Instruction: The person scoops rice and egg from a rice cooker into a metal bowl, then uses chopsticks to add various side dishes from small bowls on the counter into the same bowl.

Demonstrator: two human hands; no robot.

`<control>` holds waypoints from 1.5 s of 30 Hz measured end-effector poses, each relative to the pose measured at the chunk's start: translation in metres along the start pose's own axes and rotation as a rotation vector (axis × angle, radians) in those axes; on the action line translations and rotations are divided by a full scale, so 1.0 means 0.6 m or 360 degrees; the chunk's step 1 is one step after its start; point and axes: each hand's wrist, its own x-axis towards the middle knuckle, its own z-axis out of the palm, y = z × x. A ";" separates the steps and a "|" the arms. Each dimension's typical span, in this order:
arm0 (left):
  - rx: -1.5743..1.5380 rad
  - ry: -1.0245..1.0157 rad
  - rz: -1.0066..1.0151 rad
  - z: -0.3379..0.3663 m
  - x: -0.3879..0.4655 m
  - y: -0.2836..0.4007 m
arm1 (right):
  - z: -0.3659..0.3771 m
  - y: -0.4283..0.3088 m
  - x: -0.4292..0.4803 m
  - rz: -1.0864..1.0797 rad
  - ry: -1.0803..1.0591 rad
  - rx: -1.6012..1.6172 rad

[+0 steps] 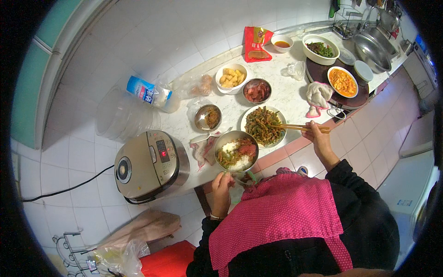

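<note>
My right hand (317, 138) grips a pair of wooden chopsticks (294, 127). Their tips are in stir-fried green vegetables with meat strips (263, 124), heaped on a white plate (245, 134). My left hand (222, 187) has its fingers on the near rim of a metal bowl (236, 169). In that bowl lie white rice (243, 162), green vegetables and reddish meat slices (247, 149). Just left of it are a white spoon (200, 139) and a crumpled cloth (203, 152). The bowl stands at the counter's front edge, touching or nearly touching the plate.
A rice cooker (145, 166) stands left, with stacked clear plastic containers (121, 114) behind. Beyond the plate are a small metal bowl (201, 122), a meat bowl (256, 90), a white bowl (221, 88) and a red packet (256, 45). Right are a rag (318, 94) and a sink (380, 41).
</note>
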 end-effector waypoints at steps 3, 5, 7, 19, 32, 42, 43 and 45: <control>0.0040 -0.0030 0.0005 0.005 0.005 0.002 | 0.000 -0.009 -0.001 0.0003 0.0020 -0.0002; -0.0046 -0.0059 0.0016 0.009 0.008 -0.001 | 0.002 -0.016 0.001 0.0013 0.0003 0.0004; -0.0004 -0.0032 0.0014 0.012 0.010 -0.005 | 0.005 -0.020 0.004 0.0024 -0.0039 0.0017; 0.0097 -0.0024 0.0007 0.009 -0.002 -0.013 | 0.025 0.013 0.038 0.0076 -0.0211 0.0010; -0.0012 -0.0052 -0.0017 0.016 0.001 -0.009 | 0.016 0.002 0.042 0.0101 0.0060 0.0164; 0.0153 -0.0149 -0.0045 0.027 0.026 -0.001 | 0.022 -0.057 0.006 0.0000 0.0011 0.0234; 0.0140 -0.0159 -0.0055 0.029 0.033 0.000 | 0.025 -0.068 -0.002 -0.0021 -0.0012 0.0232; 0.0149 -0.0189 -0.0069 0.033 0.040 0.001 | 0.032 -0.093 -0.023 -0.0058 -0.0073 0.0194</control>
